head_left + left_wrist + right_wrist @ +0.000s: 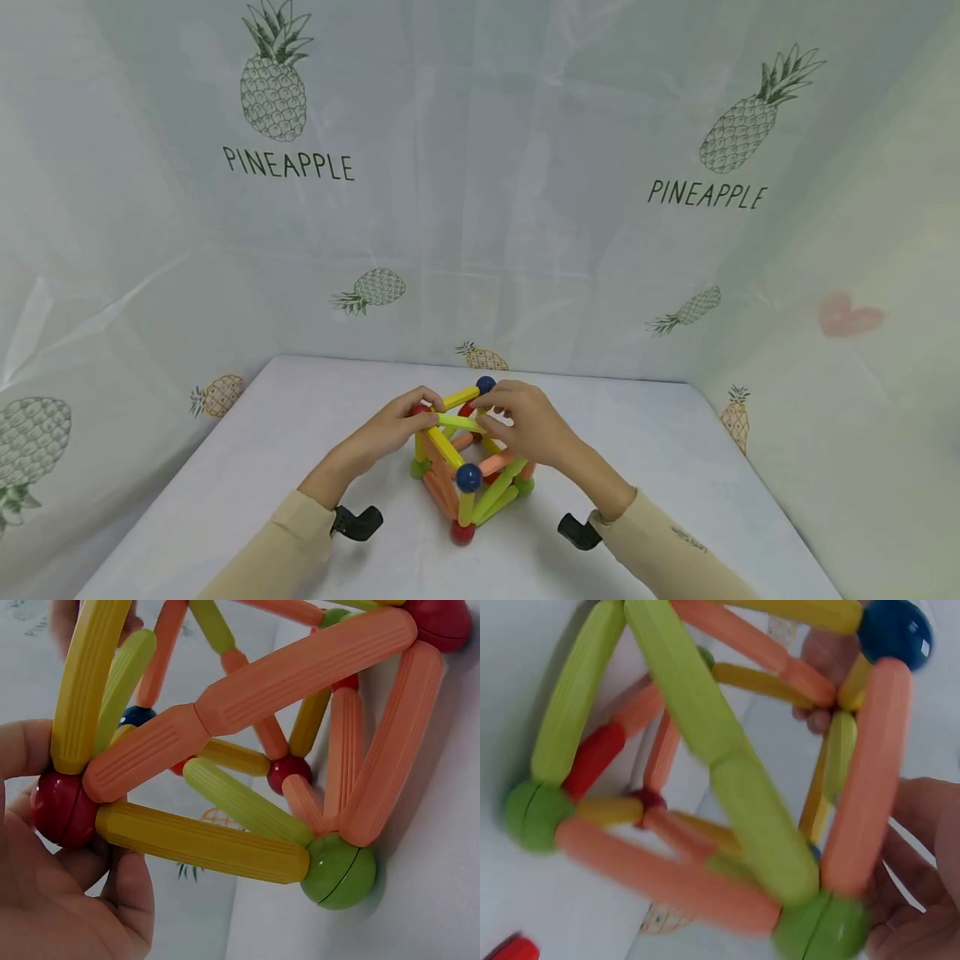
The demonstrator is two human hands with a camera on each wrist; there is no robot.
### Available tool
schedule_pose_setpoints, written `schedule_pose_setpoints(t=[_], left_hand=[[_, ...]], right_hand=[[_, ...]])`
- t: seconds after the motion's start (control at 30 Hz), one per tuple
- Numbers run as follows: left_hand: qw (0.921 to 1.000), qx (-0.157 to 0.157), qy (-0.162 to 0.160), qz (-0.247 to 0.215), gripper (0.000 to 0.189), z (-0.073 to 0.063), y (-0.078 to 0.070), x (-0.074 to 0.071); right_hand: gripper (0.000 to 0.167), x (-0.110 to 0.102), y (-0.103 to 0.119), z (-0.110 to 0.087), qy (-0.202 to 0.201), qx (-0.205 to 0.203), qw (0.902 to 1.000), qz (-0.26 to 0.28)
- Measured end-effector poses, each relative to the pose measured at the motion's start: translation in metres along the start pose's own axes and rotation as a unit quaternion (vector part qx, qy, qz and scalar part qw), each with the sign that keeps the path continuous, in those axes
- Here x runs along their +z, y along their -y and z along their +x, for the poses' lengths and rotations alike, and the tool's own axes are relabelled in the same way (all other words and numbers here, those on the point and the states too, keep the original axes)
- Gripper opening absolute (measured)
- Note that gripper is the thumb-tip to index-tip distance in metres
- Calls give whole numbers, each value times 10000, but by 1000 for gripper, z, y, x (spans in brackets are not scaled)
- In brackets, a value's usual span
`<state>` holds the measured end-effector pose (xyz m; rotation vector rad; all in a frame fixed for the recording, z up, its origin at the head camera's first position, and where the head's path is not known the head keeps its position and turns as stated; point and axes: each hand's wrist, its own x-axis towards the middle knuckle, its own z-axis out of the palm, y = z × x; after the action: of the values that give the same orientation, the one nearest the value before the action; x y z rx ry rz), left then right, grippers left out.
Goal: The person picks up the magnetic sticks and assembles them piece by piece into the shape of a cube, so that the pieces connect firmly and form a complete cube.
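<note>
A frame of magnetic rods and balls stands on the white table in front of me. My left hand [392, 427] grips the red ball [64, 810] at its upper left corner, where yellow and coral rods meet. From that corner a lime rod [457, 422] runs across the top towards my right hand [531, 421], whose thumb and curled fingers pinch its right end. A blue ball [468, 477] tops the near corner, above a red ball [462, 532] on the table. Green balls [339, 870] sit at lower corners. In the right wrist view, coral rods partly hide my right fingers.
The white table [645, 450] reaches back to a pale curtain [517, 208] printed with pineapples, which also hangs at both sides. A black wrist device [357, 523] sits by my left cuff. A red piece [514, 949] lies at the right wrist view's lower edge.
</note>
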<state>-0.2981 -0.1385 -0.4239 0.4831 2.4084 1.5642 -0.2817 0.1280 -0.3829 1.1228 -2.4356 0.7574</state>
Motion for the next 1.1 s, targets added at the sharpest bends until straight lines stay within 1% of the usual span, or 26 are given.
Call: schedule_pose_setpoints(t=[0.1, 0.17, 0.2, 0.23, 0.27, 0.33, 0.4, 0.43, 0.5, 0.63, 0.77, 0.83, 0.93, 1.03, 1.1], left_hand=[[10000, -15, -31, -80, 20, 0, 3, -1], [9999, 2, -55, -93, 19, 1, 3, 1], [9999, 8, -68, -81, 19, 1, 4, 1], [9999, -4, -84, -75, 19, 1, 4, 1], [9999, -12, -104, -77, 18, 1, 4, 2], [9999, -36, -135, -73, 17, 0, 4, 3], [9999, -57, -140, -76, 16, -1, 4, 3], [9998, -59, -133, -100, 15, -1, 4, 3], [9999, -34, -116, -105, 15, -2, 4, 3], [9999, -4, -123, -94, 15, -2, 4, 4], [9998, -28, -135, -128, 16, -2, 2, 4], [9998, -32, -125, -164, 16, -2, 2, 5], [9998, -30, -118, -184, 17, -1, 2, 6], [9996, -50, -164, -208, 17, -1, 3, 6], [9994, -75, -194, -287, 16, -1, 4, 6]], right_hand=[[19, -13, -17, -19, -542, 308, 9981, 8], [19, -19, -35, -38, -821, 661, 9943, -138], [19, -21, -44, -47, -847, 930, 9917, -266], [19, -21, -52, -57, -757, 1219, 9890, -352], [19, -20, -61, -67, -582, 1502, 9859, -457], [20, -15, -75, -84, -50, 2019, 9774, -617], [21, -10, -86, -98, 521, 2343, 9684, -672], [21, -7, -90, -103, 715, 2382, 9663, -663], [20, -3, -96, -111, 879, 2348, 9659, -650], [19, 2, -103, -118, 884, 2134, 9710, -616], [17, 2, -104, -119, 858, 2122, 9710, -686], [17, -2, -100, -117, 702, 2154, 9716, -683], [18, -16, -88, -108, 241, 2078, 9757, -656], [19, -32, -68, -90, -285, 1783, 9821, -540], [20, -41, -51, -76, -445, 1517, 9863, -477]])
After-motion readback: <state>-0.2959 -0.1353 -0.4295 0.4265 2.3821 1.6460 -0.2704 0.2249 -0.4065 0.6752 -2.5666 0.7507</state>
